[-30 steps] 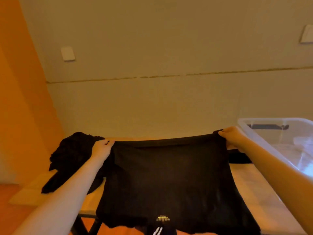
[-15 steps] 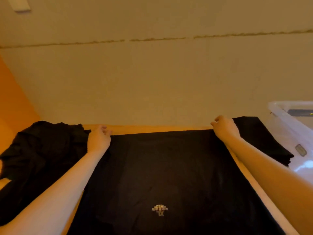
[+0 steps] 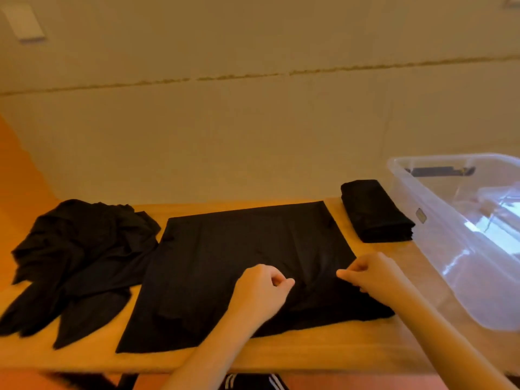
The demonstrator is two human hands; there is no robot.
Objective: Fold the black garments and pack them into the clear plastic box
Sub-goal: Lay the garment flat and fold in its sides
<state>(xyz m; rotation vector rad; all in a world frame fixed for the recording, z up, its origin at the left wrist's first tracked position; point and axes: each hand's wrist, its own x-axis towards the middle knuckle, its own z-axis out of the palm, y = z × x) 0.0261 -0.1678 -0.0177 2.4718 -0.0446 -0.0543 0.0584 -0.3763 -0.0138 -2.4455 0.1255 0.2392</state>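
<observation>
Pinching the spread black garment (image 3: pixel 230 266) near its right edge, left hand (image 3: pixel 260 291) and right hand (image 3: pixel 371 273) appear ready to fold a side inward on the wooden table (image 3: pixel 309 353).

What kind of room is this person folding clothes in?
Probably a room in a home, though that is a guess. A plain cream wall with a white wall switch stands behind a light wooden table, and a clear plastic storage box sits on it.

Black garment (image 3: pixel 225 263), tan wooden table (image 3: pixel 309 350), clear plastic box (image 3: pixel 450 249)
</observation>
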